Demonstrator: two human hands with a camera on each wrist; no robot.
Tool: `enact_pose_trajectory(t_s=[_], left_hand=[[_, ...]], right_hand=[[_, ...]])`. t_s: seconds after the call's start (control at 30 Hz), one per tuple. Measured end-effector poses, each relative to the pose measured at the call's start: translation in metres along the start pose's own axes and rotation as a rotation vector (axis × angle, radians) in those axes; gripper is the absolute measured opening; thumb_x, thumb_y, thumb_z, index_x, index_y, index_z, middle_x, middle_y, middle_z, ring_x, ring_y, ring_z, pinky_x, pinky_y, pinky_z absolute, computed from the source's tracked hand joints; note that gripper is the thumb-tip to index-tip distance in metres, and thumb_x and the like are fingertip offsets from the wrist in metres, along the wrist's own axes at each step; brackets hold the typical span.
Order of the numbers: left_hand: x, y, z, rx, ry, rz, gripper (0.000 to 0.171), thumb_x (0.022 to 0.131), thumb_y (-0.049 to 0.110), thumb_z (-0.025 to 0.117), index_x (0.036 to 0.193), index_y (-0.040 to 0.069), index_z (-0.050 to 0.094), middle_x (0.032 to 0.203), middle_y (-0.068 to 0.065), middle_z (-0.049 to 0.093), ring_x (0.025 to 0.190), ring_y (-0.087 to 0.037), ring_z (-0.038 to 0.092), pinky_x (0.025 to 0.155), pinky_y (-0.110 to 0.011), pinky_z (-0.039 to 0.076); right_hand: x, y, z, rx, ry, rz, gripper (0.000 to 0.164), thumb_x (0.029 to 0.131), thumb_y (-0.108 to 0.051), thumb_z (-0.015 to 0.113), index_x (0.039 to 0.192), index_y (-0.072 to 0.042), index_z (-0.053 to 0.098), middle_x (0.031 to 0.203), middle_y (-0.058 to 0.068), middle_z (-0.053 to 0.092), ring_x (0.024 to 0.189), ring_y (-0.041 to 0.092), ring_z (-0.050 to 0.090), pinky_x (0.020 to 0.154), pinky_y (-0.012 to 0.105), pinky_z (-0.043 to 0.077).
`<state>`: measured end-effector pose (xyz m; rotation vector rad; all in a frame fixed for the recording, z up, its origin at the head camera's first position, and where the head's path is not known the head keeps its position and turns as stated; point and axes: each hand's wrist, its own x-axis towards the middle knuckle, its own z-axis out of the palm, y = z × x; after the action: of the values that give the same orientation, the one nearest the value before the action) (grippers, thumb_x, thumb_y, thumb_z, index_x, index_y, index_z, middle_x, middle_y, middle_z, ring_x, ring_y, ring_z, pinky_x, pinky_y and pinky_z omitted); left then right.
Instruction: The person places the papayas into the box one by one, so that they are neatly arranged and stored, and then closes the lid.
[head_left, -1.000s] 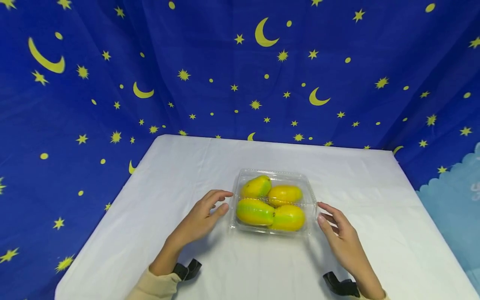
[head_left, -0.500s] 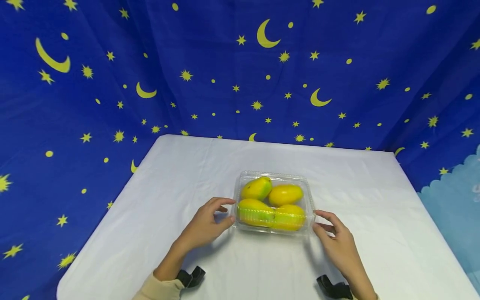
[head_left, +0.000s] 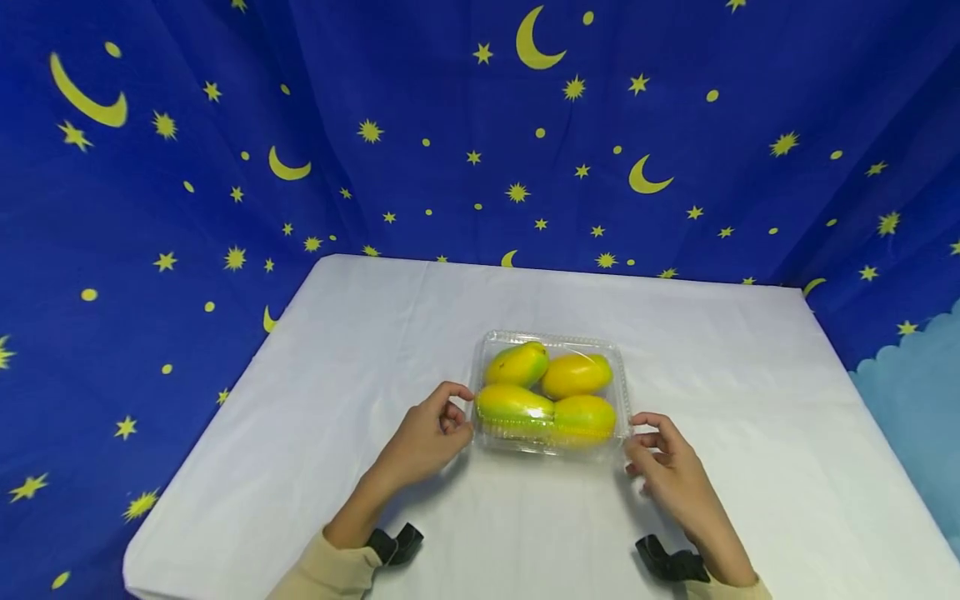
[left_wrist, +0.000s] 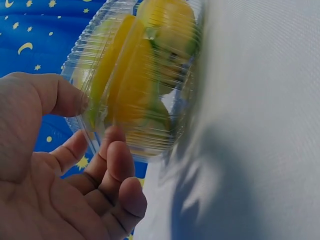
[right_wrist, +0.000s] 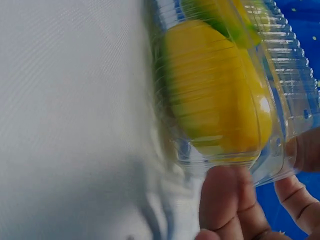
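Note:
A clear plastic clamshell box (head_left: 555, 339) stands near the middle of the table, its lid lying over several yellow-green mangoes (head_left: 577, 376). At its front left corner, my left hand (head_left: 427, 437) pinches the rim between thumb and forefinger. My right hand (head_left: 672, 475) pinches the rim at the front right corner. In the left wrist view, the thumb (left_wrist: 70, 97) presses the ridged rim and the other fingers curl beneath it. The right wrist view shows fingertips (right_wrist: 220, 192) against the box's lower side near a mango (right_wrist: 215, 95). Whether the lid edge is fully seated cannot be told.
A white cloth (head_left: 405, 325) covers the table. Behind it and to the left hangs a blue curtain (head_left: 420, 75) with yellow moons and stars. Light blue fabric (head_left: 911, 392) hangs at the right. Black straps (head_left: 393, 546) circle both wrists.
The lid's front edge has come down toward the front of the box. Both hands have closed in from beside the box to pinch its front corners. The head view has shifted slightly.

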<state>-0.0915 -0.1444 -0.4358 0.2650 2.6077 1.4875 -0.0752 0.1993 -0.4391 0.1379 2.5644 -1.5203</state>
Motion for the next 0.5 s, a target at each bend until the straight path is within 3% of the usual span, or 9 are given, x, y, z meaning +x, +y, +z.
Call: enact_pose_trajectory(t_s=[0.27, 0.5], left_hand=[[0.0042, -0.0011, 0.0025, -0.066, -0.047, -0.048, 0.039, 0.090, 0.015, 0.062, 0.125, 0.027, 0.050, 0.070, 0.001, 0.061, 0.049, -0.010, 0.048, 0.047, -0.024, 0.041], [0.0072, -0.0030, 0.0036, -0.108, -0.072, -0.085, 0.040, 0.088, 0.013, 0.062, 0.122, 0.028, 0.048, 0.058, 0.003, 0.050, 0.047, -0.010, 0.035, 0.046, -0.021, 0.029]], right_hand=[[0.0033, 0.0037, -0.0024, 0.011, -0.023, -0.057, 0.037, 0.098, -0.011, 0.059, 0.133, -0.011, 0.046, 0.096, 0.016, 0.069, 0.064, 0.018, 0.064, 0.052, 0.031, 0.051], [0.0068, 0.0067, -0.0026, 0.069, -0.079, -0.057, 0.039, 0.098, -0.006, 0.055, 0.134, -0.011, 0.040, 0.085, 0.014, 0.068, 0.057, 0.017, 0.055, 0.050, 0.032, 0.050]])
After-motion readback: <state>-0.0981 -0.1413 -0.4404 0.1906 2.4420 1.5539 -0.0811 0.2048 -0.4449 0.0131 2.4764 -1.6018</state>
